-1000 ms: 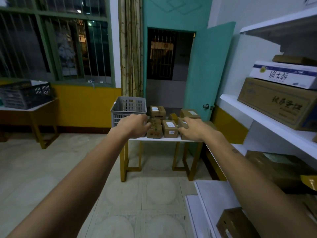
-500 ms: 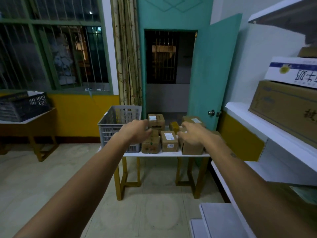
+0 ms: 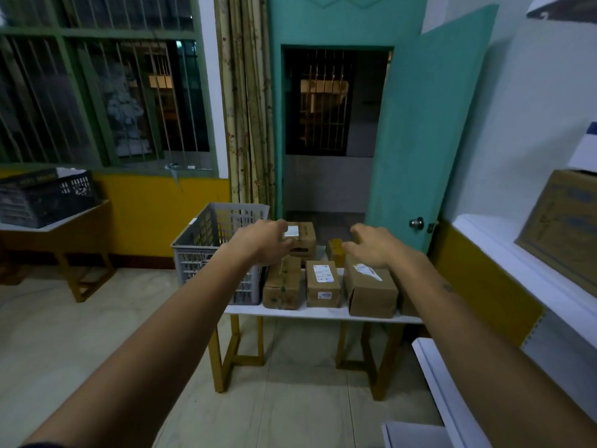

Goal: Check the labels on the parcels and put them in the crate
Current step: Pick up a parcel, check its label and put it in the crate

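Several brown cardboard parcels with white labels stand on a small white-topped table. A grey plastic crate sits at the table's left end. In the front row are a left parcel, a middle parcel and a larger right parcel; a back parcel and a small yellow-taped one lie behind. My left hand and my right hand reach forward in the air toward the parcels, fingers loosely spread, holding nothing.
An open teal door stands behind the table's right end. White shelves with large cartons line the right wall. A black crate rests on another table at far left. Tiled floor lies between me and the table.
The view has moved closer to the table, so the parcels and crate look larger. Both arms stay stretched forward, and the hands have opened slightly and spread apart.
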Demonstrator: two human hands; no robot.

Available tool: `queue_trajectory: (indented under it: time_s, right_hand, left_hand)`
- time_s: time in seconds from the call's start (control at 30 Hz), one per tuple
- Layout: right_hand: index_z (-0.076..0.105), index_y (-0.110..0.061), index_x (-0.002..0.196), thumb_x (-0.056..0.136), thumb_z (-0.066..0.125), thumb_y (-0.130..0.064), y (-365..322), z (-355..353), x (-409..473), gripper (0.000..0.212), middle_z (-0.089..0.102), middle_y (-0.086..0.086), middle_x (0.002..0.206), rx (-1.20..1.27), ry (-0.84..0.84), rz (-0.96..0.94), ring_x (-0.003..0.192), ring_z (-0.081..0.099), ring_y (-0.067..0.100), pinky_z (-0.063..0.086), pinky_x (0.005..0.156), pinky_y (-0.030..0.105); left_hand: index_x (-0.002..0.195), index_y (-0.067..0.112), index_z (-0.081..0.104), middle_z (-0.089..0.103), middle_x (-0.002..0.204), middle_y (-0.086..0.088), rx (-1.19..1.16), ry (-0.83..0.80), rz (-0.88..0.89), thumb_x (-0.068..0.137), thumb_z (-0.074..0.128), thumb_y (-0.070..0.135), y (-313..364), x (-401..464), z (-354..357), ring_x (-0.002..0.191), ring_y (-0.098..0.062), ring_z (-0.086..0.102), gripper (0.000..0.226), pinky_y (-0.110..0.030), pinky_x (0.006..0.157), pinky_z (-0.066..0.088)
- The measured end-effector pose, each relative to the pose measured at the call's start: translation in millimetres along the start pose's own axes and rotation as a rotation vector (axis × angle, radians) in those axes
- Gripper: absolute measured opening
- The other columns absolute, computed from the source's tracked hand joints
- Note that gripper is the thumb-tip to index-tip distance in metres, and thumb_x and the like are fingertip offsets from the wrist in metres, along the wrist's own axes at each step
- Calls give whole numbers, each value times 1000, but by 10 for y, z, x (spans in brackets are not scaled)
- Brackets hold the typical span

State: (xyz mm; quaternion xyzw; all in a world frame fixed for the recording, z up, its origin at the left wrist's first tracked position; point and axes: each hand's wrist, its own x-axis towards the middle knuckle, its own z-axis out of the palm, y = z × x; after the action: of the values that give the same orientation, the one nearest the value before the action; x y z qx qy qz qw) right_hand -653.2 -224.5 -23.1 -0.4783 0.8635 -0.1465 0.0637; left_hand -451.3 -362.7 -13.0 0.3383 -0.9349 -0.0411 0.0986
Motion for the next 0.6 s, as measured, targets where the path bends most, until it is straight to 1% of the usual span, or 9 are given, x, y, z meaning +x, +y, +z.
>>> queue_trajectory:
  time_s: [0.07,0.1,0.2,0.23,0.33,0.43,0.6]
  right_hand:
    - [33,-18,155,103,49,-46,-15,27,223,61,46,15,152,-6,-6,-3,130,52,33,46,97,42]
    - [33,-18,155,103,49,-45,-23,36,342,61,46,15,153,-11,-7,-2,130,52,33,46,97,42]
    - [32,-18,155,103,50,-46,-66,85,742,62,48,15,151,-11,7,8,125,56,32,48,99,43]
    - [32,-18,156,103,50,-46,-86,85,857,63,47,15,152,-6,21,20,126,56,31,48,101,44]
    - [28,-15,158,104,49,-44,-218,80,1276,64,40,16,158,-8,56,41,137,47,34,43,108,45]
    - [29,-16,157,104,49,-45,-339,70,1698,63,40,15,158,-17,82,34,138,46,34,42,108,46]
    - [28,-18,157,104,49,-44,-448,88,2201,62,39,14,158,-18,99,38,138,46,34,43,108,46]
  left_hand:
    - [139,19,50,61,132,-12,-7,4,-12,105,45,47,-66,197,47,113,-28,59,45,-46,92,50]
    - [139,19,50,60,133,-12,1,2,-18,105,45,48,-101,308,64,116,-29,58,45,-47,94,50]
    - [134,19,51,60,131,-13,45,-6,-33,104,43,50,-276,688,132,116,-32,58,44,-46,89,47]
    - [133,19,51,61,130,-13,54,-2,-31,104,42,51,-336,811,143,116,-32,58,44,-46,89,46]
    - [132,18,51,61,132,-13,33,21,-23,103,43,52,-609,1233,137,116,-33,59,45,-46,87,47]
    - [136,16,49,61,131,-14,16,13,-30,104,43,50,-877,1655,96,117,-33,59,47,-42,82,44]
    - [141,17,46,60,133,-14,17,19,-40,104,43,51,-1175,2141,122,119,-32,58,50,-48,93,49]
